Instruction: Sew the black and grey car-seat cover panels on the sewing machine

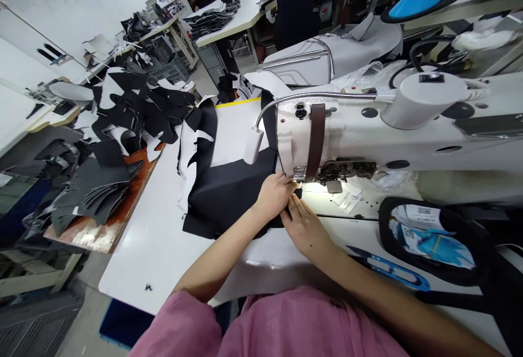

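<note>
A large black fabric piece (232,196) lies on the white sewing table, with its right edge under the head of a white sewing machine (343,133). My left hand (274,194) is closed on that edge with bent fingers, close to the needle area. Just below it, my right hand (304,225) rests on the fabric, its fingers stretched out and pointing toward the needle. The fingertips of both hands nearly meet. The needle itself is hidden behind the machine head and fingers. White backing (237,133) shows beyond the black part.
Blue-handled scissors (396,272) and a black-rimmed container (386,237) of packets lie right of my right arm. A small lamp (254,145) hangs over the fabric. Cut pieces (134,106) are heaped at left. Another person (296,2) stands behind the machine.
</note>
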`<state>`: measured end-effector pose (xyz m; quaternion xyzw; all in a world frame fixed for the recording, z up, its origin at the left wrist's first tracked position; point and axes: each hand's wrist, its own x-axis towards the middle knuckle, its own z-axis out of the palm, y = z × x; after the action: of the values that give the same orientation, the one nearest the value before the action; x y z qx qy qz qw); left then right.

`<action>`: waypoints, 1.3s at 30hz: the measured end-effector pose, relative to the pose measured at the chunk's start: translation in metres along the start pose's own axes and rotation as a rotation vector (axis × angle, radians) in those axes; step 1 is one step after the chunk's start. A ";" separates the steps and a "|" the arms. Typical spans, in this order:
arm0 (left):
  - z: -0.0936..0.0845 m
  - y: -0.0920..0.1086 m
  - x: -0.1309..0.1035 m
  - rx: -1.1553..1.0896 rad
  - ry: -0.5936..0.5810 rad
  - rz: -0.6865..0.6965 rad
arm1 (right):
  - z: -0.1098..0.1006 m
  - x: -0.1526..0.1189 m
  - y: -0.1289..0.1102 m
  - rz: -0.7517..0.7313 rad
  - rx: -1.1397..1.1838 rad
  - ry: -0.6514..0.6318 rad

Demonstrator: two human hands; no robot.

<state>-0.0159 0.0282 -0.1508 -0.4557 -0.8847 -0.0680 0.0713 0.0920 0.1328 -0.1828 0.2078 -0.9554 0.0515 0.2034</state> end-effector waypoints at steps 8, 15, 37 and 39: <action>-0.001 -0.007 0.005 -0.042 0.032 0.033 | 0.006 0.002 0.007 -0.009 -0.010 -0.005; -0.015 -0.047 0.009 -0.351 -0.006 0.170 | 0.002 -0.011 -0.009 -0.096 0.179 -0.064; -0.001 -0.021 0.000 -0.044 0.074 0.023 | -0.006 -0.006 -0.012 -0.018 0.271 -0.174; -0.003 -0.026 0.002 -0.061 0.059 0.113 | -0.005 -0.007 -0.012 -0.021 0.270 -0.174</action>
<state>-0.0383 0.0144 -0.1492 -0.5048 -0.8524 -0.1042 0.0874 0.1043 0.1258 -0.1813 0.2471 -0.9516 0.1589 0.0906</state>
